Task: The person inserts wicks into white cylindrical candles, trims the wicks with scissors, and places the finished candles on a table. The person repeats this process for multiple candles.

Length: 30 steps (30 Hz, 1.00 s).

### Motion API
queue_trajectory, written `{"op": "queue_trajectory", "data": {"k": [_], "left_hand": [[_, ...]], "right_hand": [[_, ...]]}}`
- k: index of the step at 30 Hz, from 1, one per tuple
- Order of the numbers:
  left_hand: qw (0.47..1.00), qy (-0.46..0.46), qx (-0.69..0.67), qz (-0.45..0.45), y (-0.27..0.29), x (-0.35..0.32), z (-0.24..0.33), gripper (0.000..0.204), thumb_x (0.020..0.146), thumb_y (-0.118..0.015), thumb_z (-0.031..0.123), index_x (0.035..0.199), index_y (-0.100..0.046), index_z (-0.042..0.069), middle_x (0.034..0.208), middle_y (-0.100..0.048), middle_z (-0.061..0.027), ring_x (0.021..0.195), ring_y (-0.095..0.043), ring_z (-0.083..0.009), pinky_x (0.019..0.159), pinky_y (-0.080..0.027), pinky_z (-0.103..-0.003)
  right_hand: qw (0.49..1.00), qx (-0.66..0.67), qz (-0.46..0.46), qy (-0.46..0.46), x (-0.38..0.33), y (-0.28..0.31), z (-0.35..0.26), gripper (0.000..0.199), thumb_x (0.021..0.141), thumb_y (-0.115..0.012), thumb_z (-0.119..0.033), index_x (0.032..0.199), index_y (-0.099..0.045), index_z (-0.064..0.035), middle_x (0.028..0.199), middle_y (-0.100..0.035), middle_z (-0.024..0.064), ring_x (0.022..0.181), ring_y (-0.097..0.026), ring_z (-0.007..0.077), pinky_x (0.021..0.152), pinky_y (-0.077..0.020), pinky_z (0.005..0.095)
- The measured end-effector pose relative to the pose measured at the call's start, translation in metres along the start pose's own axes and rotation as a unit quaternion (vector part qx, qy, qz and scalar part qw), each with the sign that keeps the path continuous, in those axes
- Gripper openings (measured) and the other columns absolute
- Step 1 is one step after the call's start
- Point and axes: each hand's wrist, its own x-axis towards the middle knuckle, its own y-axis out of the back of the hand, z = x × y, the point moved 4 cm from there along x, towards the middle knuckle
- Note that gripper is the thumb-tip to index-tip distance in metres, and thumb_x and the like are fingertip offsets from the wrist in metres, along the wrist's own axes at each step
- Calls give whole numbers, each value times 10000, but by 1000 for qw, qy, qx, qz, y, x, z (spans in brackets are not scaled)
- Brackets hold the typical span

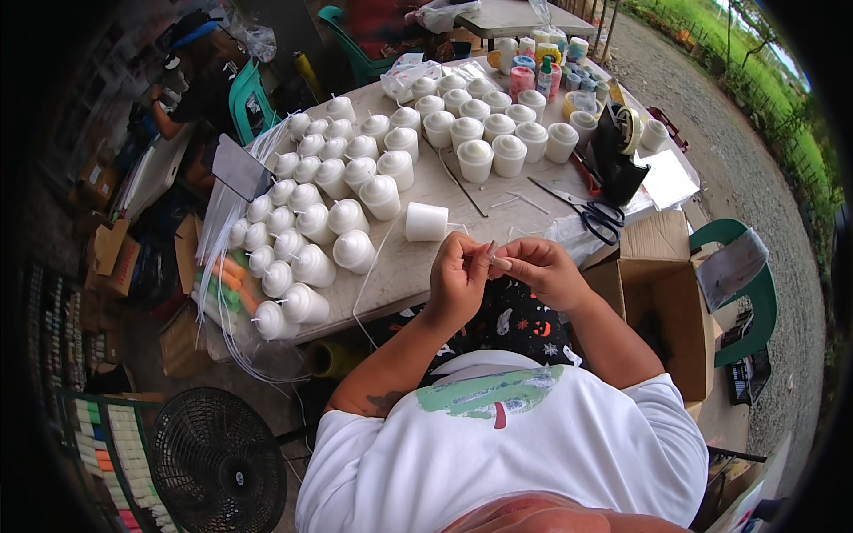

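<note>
My left hand (458, 277) and my right hand (539, 268) meet at the table's near edge, fingertips pinched together. What lies between them is too small to make out. Just beyond my left hand, a plain white cup-shaped candle (426, 222) rests on its side. A thin white cord (366, 280) trails past it over the table edge. Rows of white candles with swirled tops and short wicks, such as one candle (380, 197), cover the left and far parts of the table (418, 271). Short white wick pieces (529, 202) lie beyond my right hand.
Scissors (586, 211) and a black tape dispenser (622, 151) sit at the right; paint jars (522, 82) stand at the far end. An open cardboard box (662, 298) and a green chair (755, 306) are right of me. A black fan (218, 457) stands lower left. Another person (200, 80) works far left.
</note>
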Motion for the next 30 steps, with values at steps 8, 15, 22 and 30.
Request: {"op": "queue_trajectory", "data": {"k": [8, 15, 22, 30], "left_hand": [[982, 95, -157, -46, -1, -6, -7, 70, 926, -586, 65, 937, -568, -2, 858, -560, -54, 753, -555, -89, 631, -484, -222], [990, 60, -117, -56, 3, -6, -13, 53, 936, -574, 75, 963, -583, 30, 862, -576, -8, 642, -497, -34, 548, -420, -181], [971, 135, -173, -100, 9, -4, -15, 108, 922, -591, 56, 1020, -620, 20, 852, -597, -8, 659, -528, -46, 552, -440, -186], [974, 127, -155, -106, 11, -2, -10, 89, 906, -604, 32, 980, -644, 5, 861, -616, -32, 649, -542, -61, 557, -451, -192]], "right_hand": [[997, -48, 47, 30, 0, 2, 6, 209, 953, -571, -153, 1053, -603, 28, 957, -642, 42, 916, -604, 107, 837, -486, 248], [993, -99, 61, 25, -1, -5, 2, 228, 972, -538, -179, 1062, -595, 24, 959, -637, 37, 925, -599, 107, 853, -483, 255], [996, -80, 35, -19, 2, 4, -1, 271, 982, -519, -209, 1069, -593, 37, 950, -651, 59, 915, -619, 126, 859, -489, 268], [1000, -8, 1, -2, 1, 5, -1, 245, 982, -517, -189, 1050, -600, 32, 933, -652, 54, 888, -621, 120, 845, -495, 264]]}}
